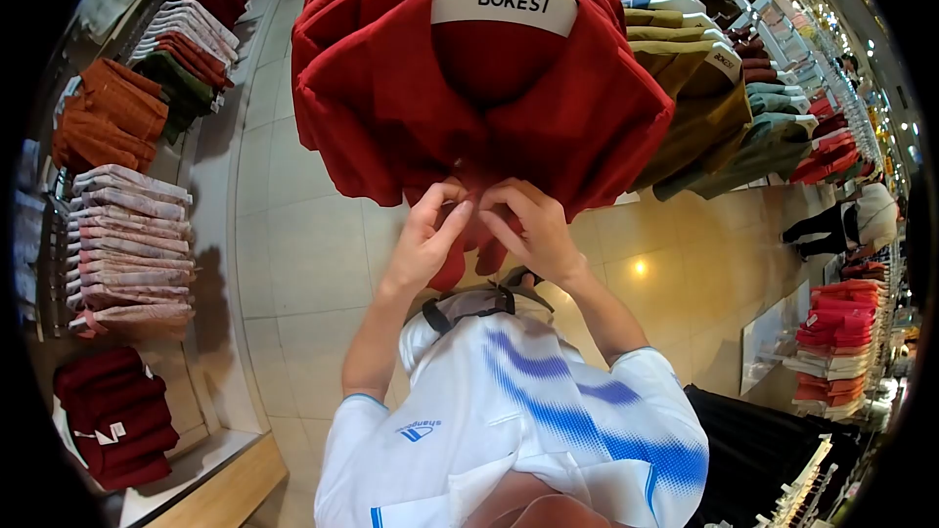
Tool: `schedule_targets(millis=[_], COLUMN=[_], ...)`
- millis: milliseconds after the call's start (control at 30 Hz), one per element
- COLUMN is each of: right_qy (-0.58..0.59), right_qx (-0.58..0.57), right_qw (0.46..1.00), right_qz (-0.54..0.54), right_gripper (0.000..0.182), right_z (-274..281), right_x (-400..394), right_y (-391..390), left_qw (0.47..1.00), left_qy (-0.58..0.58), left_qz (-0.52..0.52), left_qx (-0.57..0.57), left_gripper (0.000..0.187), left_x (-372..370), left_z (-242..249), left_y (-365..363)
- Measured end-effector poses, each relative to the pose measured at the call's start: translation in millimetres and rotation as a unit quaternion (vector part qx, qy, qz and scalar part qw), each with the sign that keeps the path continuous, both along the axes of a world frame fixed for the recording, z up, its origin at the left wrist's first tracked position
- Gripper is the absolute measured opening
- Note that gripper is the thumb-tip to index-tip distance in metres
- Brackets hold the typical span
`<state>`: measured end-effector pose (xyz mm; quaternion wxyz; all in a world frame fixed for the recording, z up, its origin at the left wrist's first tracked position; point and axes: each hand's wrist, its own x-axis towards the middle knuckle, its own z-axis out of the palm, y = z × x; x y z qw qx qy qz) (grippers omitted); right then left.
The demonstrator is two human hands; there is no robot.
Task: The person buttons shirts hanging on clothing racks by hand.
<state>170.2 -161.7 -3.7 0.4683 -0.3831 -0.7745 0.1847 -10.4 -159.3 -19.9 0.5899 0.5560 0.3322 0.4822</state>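
Note:
A red collared shirt [391, 112] hangs in front of me on a white hanger [504, 0] printed BOKESI. My left hand [433, 230] pinches the left side of its front opening, below a small button near the chest. My right hand [528, 225] is closed on the facing edge, its thumb and fingertips close to those of my left hand. Both hands meet at the middle of the shirt front. Whatever button sits between the fingertips is too small to make out. The shirt's lower part hangs down below my hands.
More red shirts hang close behind this one. Racks of olive and green garments [685, 68] stand at the right, with a person [856, 220] beyond. Pink patterned clothes [132, 244] and a dark red stack [115, 416] line the left. Tiled floor [303, 235] runs between.

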Motion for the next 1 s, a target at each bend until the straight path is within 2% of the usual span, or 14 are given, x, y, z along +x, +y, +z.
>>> schedule_targets(millis=[233,400,467,700,933,1000], right_qy=[0.013,0.051,0.051,0.038,0.057,0.060], right_qx=[0.054,0.018,0.017,-0.034,-0.014,-0.011], right_qw=[0.998,0.998,0.998,0.999,0.998,0.998], right_qz=[-0.015,-0.022,-0.021,0.015,-0.004,-0.024], right_gripper=[0.020,0.018,0.018,0.014,0.016,0.022], right_z=[2,1,1,-1,-4,-8], right_x=[1,1,2,10,7,5], right_y=[-2,-5,-6,-10,-12,-13], left_qw=[0.999,0.999,0.997,0.999,0.998,0.997], left_qy=[-0.021,-0.027,-0.068,-0.041,-0.044,-0.030], left_qz=[-0.001,0.012,-0.007,-0.018,-0.034,-0.051], left_qx=[-0.026,-0.021,-0.043,0.001,-0.032,-0.042], left_gripper=[0.010,0.010,0.012,0.017,0.017,0.018], left_x=[3,8,9,6,6,2], left_z=[-1,-5,-6,-16,-2,-5], left_y=[-2,-3,-4,-4,-10,-8])
